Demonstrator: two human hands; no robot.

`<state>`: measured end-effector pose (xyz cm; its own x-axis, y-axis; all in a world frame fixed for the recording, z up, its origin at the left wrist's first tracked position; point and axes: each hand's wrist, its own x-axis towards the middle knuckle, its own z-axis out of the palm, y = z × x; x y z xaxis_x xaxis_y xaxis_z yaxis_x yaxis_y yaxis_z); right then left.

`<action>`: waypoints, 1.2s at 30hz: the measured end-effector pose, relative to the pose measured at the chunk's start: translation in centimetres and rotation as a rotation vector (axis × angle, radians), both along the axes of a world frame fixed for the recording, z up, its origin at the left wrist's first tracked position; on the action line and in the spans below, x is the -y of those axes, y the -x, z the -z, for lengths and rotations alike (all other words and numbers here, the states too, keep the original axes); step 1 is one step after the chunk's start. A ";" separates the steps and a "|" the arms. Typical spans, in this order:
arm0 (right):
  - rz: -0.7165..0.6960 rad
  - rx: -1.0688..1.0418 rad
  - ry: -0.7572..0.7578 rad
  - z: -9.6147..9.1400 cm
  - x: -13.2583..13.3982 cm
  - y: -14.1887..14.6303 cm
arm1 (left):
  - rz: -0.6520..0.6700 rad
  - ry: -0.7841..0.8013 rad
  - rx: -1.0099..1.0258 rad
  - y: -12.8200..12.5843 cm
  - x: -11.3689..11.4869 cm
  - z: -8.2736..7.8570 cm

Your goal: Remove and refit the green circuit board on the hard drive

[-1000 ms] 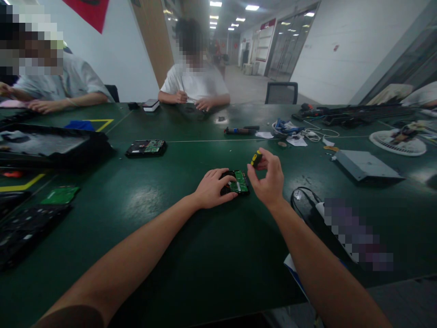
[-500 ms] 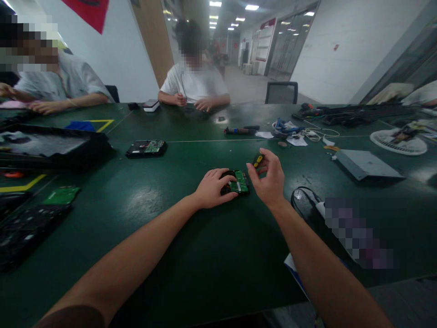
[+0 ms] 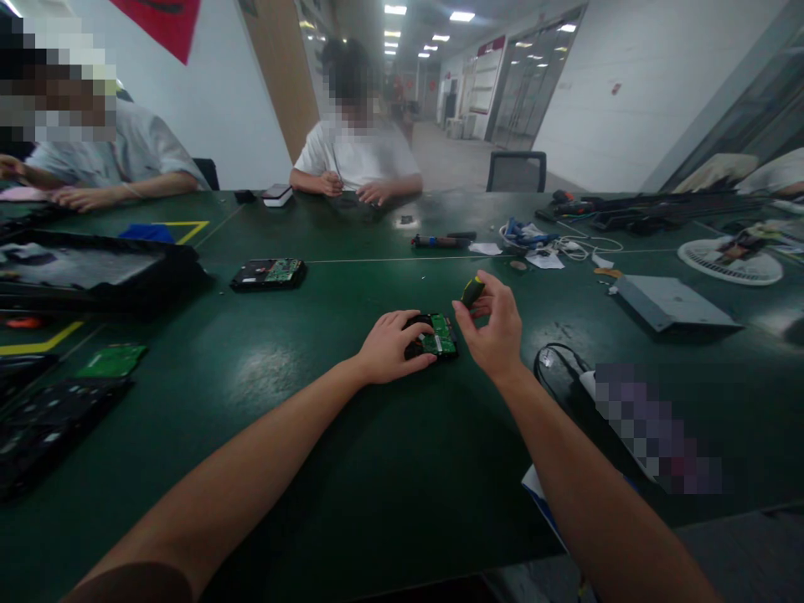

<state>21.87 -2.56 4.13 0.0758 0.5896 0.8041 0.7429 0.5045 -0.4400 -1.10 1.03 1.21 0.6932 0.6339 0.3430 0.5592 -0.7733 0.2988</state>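
A hard drive (image 3: 445,335) with its green circuit board facing up lies flat on the dark green table (image 3: 352,435). My left hand (image 3: 397,347) grips it from the left, thumb along the near edge and fingers over the top, covering its left part. Just to the right and slightly above, my right hand (image 3: 495,322) pinches a screwdriver (image 3: 473,291) by its dark and yellow handle. I cannot make out the screwdriver's shaft or tip.
Another hard drive (image 3: 269,274) lies farther back on the left. Black casings (image 3: 94,268) and a green board (image 3: 113,360) are at far left. Cables (image 3: 587,244), a grey metal box (image 3: 675,301) and a blurred-out strip (image 3: 653,427) lie right. A co-worker (image 3: 358,155) sits opposite.
The screwdriver handle has turned between my right fingers, showing a different side. My left hand and the hard drive stay in place.
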 end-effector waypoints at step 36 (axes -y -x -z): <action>0.050 -0.012 -0.022 -0.4 0.3 0.3 | 0.005 0.010 0.000 0.1 0.0 -0.1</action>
